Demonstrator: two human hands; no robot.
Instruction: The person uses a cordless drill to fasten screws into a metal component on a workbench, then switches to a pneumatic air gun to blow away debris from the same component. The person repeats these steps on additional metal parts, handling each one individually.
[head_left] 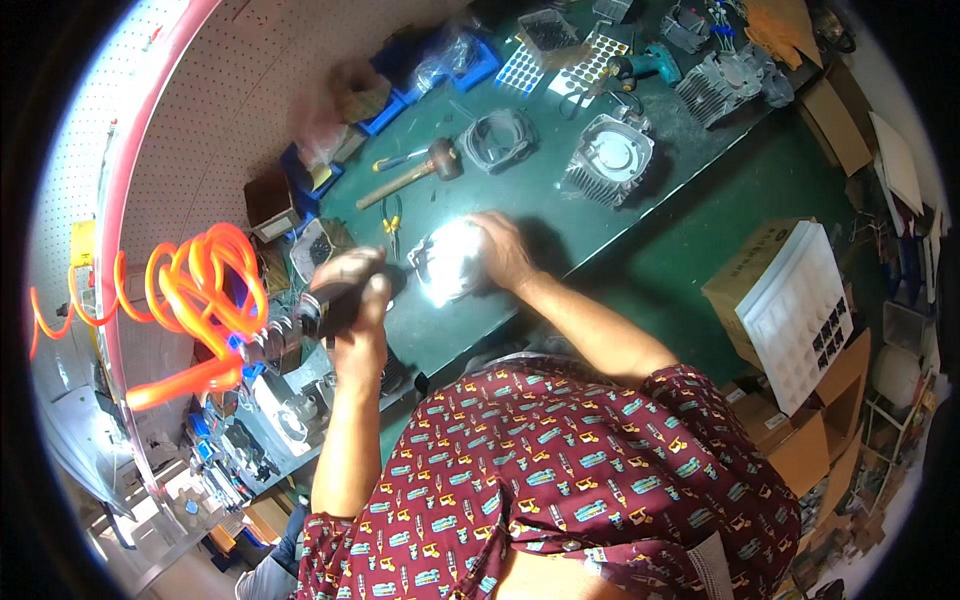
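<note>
My left hand [362, 290] is closed around a dark handheld air tool [335, 308], blurred by motion. An orange coiled air hose [215, 275] runs to the tool's rear end. The tool's nose points right, toward a round silvery metal housing [445, 265] on the green bench top. Whether the tip touches the housing, I cannot tell. My right hand [503, 248] grips the housing at its right side, with the fingers curled over its edge. Strong glare washes out most of the housing's surface.
Beyond my hands lie pliers [393, 228], a mallet [415, 172] and a coil of grey cable [498, 140]. Finned metal housings [610, 158] stand farther right, near a teal power tool [655, 66]. Blue bins [470, 68] line the back. Right of the bench are cardboard boxes [735, 290] and a white tray [800, 320].
</note>
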